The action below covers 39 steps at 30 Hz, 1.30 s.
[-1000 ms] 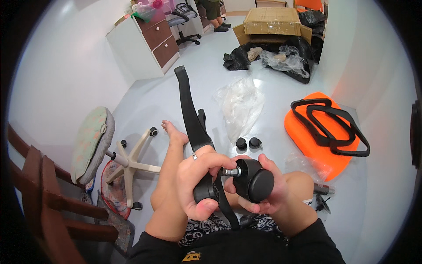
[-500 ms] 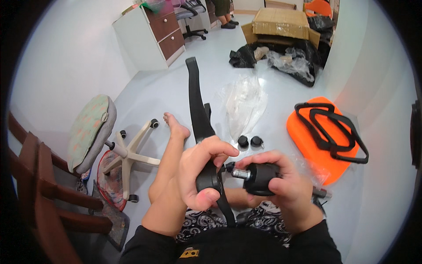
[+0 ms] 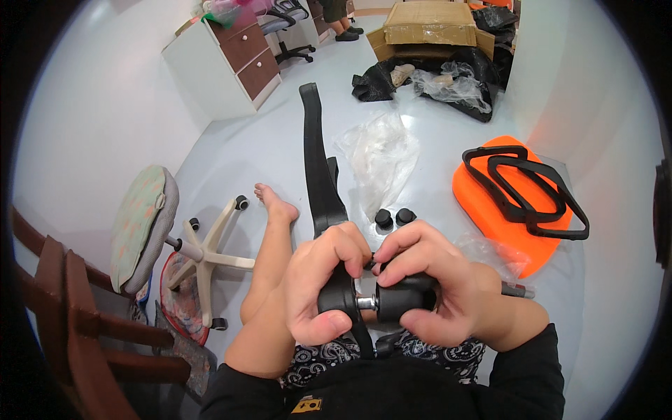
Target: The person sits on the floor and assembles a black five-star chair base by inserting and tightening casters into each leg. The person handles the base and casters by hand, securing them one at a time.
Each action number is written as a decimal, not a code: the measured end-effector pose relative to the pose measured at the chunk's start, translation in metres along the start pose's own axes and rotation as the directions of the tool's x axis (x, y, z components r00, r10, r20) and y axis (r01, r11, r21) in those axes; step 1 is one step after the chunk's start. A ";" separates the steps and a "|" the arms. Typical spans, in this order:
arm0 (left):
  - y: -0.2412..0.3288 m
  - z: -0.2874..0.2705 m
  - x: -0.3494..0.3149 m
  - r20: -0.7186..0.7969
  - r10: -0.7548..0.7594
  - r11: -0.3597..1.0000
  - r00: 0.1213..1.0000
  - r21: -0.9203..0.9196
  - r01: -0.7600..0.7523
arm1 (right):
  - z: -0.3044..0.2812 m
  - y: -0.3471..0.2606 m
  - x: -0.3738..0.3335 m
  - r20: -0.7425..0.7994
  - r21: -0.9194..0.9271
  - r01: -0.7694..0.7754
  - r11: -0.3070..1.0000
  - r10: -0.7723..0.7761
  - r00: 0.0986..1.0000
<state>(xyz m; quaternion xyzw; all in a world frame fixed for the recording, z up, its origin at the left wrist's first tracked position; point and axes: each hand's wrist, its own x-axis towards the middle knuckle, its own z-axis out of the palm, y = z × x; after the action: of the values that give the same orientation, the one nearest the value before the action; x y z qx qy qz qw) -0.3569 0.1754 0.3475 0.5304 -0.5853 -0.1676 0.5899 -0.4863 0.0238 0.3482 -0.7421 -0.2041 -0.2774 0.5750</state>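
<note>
My left hand [image 3: 323, 283] is wrapped round the end of one leg of a black five-star chair base [image 3: 318, 150], whose other legs stretch away from me and down to my lap. In my right hand [image 3: 437, 280] is a black caster [image 3: 404, 299], gripped by its wheels. The caster's metal stem [image 3: 366, 302] points left and meets the leg's end, with a short shiny length showing between them. How deep it sits inside the leg is hidden. Just beyond my hands, two more black casters [image 3: 383, 219] stand on the floor.
To the right, an orange chair seat [image 3: 483, 210] carries black armrest frames [image 3: 553, 196]. A clear plastic bag [image 3: 381, 157] lies ahead. An opened cardboard box [image 3: 428, 24] stands at the back. A swivel chair [image 3: 205, 250] and brown wooden furniture [image 3: 84, 308] are on the left.
My right hand has moved left and turned the caster, bringing its stem from apart to meeting the leg's end. My left hand keeps its hold on the base.
</note>
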 end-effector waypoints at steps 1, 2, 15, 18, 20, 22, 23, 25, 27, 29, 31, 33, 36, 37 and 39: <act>0.005 0.006 -0.001 0.000 -0.085 0.994 0.996 -0.063 0.085 | 0.000 0.000 -0.002 -0.011 -0.009 0.014 1.000 -0.014 1.000; 0.010 0.007 -0.001 -0.006 -0.160 0.981 0.987 -0.112 0.159 | -0.002 0.000 0.000 0.003 -0.021 0.030 0.999 -0.030 1.000; 0.028 0.007 0.015 -0.139 -0.088 0.996 0.986 -0.027 0.085 | 0.008 -0.012 0.011 -0.006 -0.251 0.018 0.968 -0.020 1.000; 0.024 0.007 0.005 -0.145 0.033 0.997 0.989 -0.065 -0.043 | 0.005 -0.014 0.010 0.047 -0.129 0.056 0.990 -0.050 0.998; 0.007 0.006 -0.009 -0.084 0.214 0.976 0.973 -0.030 -0.217 | 0.009 -0.016 0.008 0.042 0.029 0.004 1.000 -0.005 0.999; 0.010 0.007 -0.012 -0.032 0.251 0.968 0.967 -0.010 -0.251 | 0.020 -0.017 -0.001 0.018 0.238 -0.119 0.964 0.118 0.993; 0.013 0.004 -0.010 0.021 0.243 0.970 0.970 0.010 -0.243 | 0.024 -0.020 -0.003 -0.021 0.260 -0.188 0.947 0.200 0.980; 0.016 0.002 -0.006 0.149 0.241 0.970 0.959 -0.073 -0.232 | 0.027 -0.026 -0.003 -0.050 0.284 -0.300 0.911 0.327 0.944; 0.022 0.003 0.002 0.223 0.194 0.980 0.955 -0.094 -0.177 | 0.030 -0.027 -0.002 -0.089 0.285 -0.350 0.892 0.388 0.917; 0.022 0.001 0.010 0.311 0.185 0.982 0.932 -0.087 -0.165 | 0.031 -0.028 -0.001 -0.158 0.234 -0.347 0.908 0.387 0.908; 0.030 0.002 0.011 0.439 0.118 0.992 0.891 -0.010 -0.127 | 0.024 -0.037 -0.007 -0.099 0.024 -0.317 0.948 0.318 0.943; 0.039 0.013 0.019 0.434 0.243 0.966 0.868 -0.026 -0.258 | 0.021 -0.036 -0.015 -0.066 -0.004 -0.228 0.974 0.227 0.972; 0.045 0.015 0.011 0.337 0.185 0.980 0.923 0.000 -0.197 | 0.021 -0.039 -0.014 -0.103 -0.322 -0.149 0.935 0.122 0.987; 0.036 0.019 0.009 0.327 0.209 0.978 0.922 -0.043 -0.206 | 0.026 -0.034 -0.013 -0.169 -0.246 -0.134 0.960 0.093 0.981; 0.028 0.018 0.005 0.361 0.191 0.981 0.913 -0.086 -0.172 | 0.028 -0.033 -0.015 -0.182 -0.240 -0.131 0.962 0.088 0.979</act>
<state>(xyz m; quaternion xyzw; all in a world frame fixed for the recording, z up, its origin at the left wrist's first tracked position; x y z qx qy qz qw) -0.3831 0.1740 0.3690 0.4175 -0.7273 -0.2235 0.4967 -0.5135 0.0593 0.3583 -0.7927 -0.0761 -0.3306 0.5065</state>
